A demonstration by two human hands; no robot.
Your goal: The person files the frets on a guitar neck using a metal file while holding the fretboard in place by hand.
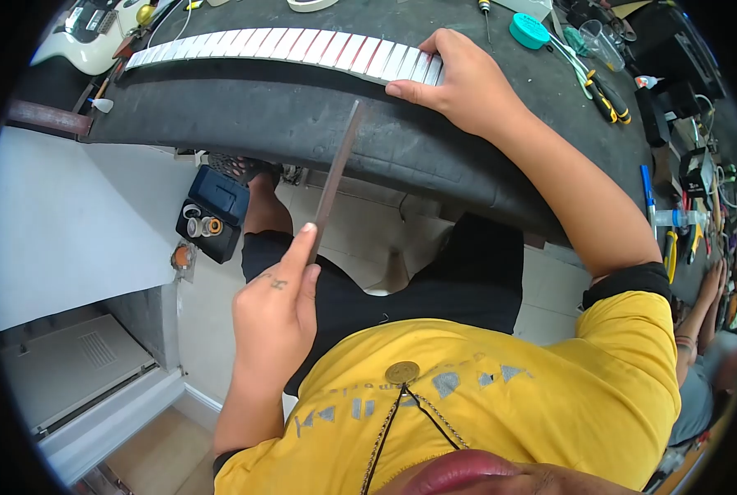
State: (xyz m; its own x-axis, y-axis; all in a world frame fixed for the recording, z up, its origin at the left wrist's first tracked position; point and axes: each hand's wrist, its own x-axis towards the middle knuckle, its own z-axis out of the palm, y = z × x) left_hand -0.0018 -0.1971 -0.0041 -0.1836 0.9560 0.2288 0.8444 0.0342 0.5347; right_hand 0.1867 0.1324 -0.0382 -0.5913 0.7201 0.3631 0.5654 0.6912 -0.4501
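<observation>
My left hand [276, 309] is closed round the lower end of a thin, flat metal file [335, 175], with the index finger laid along it. The file points up toward the bench edge, and its tip stays apart from the guitar neck. A long guitar neck [294, 44], its fretboard covered in strips of whitish tape with dark and reddish lines between them, lies across the bench. At the neck's right end, my right hand [459, 81] grips it, thumb on the near side and fingers over the far side.
The dark bench [220, 103] holds a white guitar body [88, 45], a teal round container [529, 30], yellow-black pliers [608, 97] and a blue pen [647, 191]. Below sits an open black case [212, 214] with rolls. Another person's arm [703, 305] shows at right.
</observation>
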